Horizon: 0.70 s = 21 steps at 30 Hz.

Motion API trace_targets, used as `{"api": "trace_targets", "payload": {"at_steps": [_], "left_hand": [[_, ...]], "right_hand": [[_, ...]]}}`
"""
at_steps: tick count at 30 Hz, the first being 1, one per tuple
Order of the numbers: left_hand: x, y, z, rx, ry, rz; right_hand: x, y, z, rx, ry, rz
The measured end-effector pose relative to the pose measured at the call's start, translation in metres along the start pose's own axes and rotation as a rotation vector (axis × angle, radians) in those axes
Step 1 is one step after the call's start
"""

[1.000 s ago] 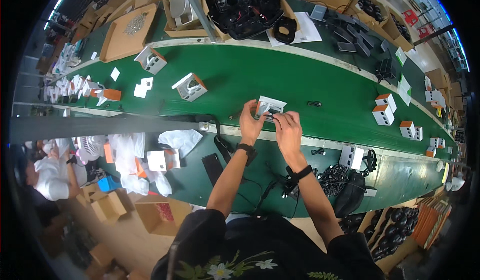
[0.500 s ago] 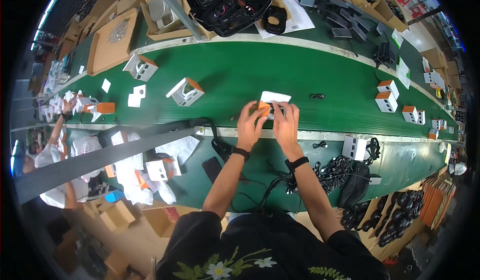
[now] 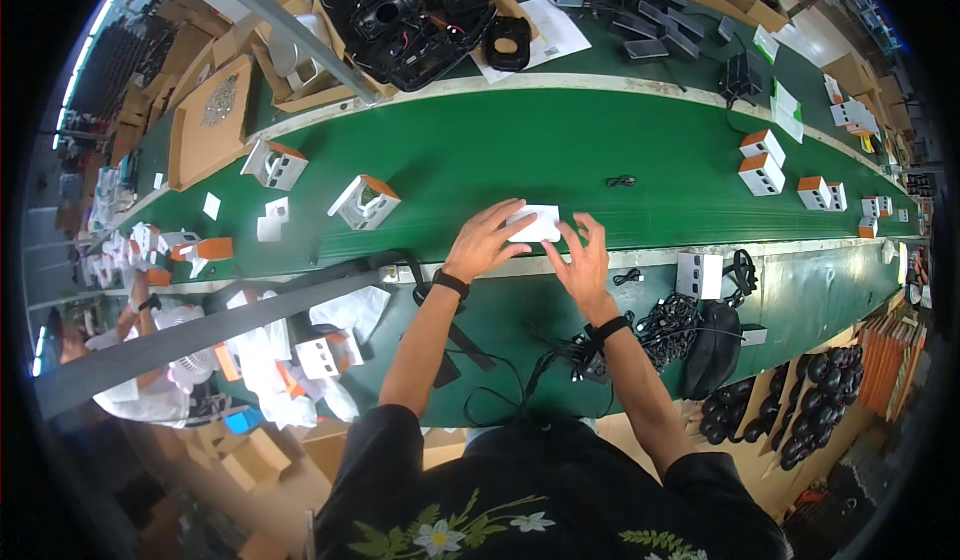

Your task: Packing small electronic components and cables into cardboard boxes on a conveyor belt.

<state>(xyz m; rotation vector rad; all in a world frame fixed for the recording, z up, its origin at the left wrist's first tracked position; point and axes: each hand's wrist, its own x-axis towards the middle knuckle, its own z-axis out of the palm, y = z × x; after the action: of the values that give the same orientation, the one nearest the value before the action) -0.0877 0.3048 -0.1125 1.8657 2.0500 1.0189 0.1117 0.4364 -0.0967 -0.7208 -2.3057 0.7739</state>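
A small box (image 3: 537,223) with a white top lies on the green belt in front of me, its lid down over the contents. The fingers of my left hand (image 3: 484,245) close around its left end, with the thumb along the near edge. At the right end, my right hand (image 3: 583,262) grips the near right corner between thumb and forefinger, its other fingers bent and raised. A small coil of black cable (image 3: 621,181) sits beyond my right hand.
Two open white-and-orange boxes (image 3: 366,203) stand left on the belt; several closed ones (image 3: 762,174) stand right. Nearer me are a white box (image 3: 699,275), tangled black cables (image 3: 668,328) and a black case (image 3: 711,350). A metal bar (image 3: 230,325) crosses the left side. Another person works far left.
The box's white lid, raised half a second ago with dark contents and an orange side showing, is now down. My hands have moved from the opening to its ends. The view has shifted slightly.
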Motion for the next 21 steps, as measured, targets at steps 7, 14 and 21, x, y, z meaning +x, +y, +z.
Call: {"api": "trace_targets", "payload": {"at_steps": [7,14,21], "left_hand": [[0.006,0.001,0.017,0.079,0.002,0.022],[0.006,0.006,0.028,0.160,0.008,0.028],[0.013,0.008,0.052,0.269,0.039,0.064]], "right_hand": [[0.007,0.042,0.002,-0.165,-0.193,-0.318],[0.004,0.037,0.002,-0.231,-0.090,-0.314],[0.005,0.060,-0.003,-0.282,-0.133,-0.368]]}}
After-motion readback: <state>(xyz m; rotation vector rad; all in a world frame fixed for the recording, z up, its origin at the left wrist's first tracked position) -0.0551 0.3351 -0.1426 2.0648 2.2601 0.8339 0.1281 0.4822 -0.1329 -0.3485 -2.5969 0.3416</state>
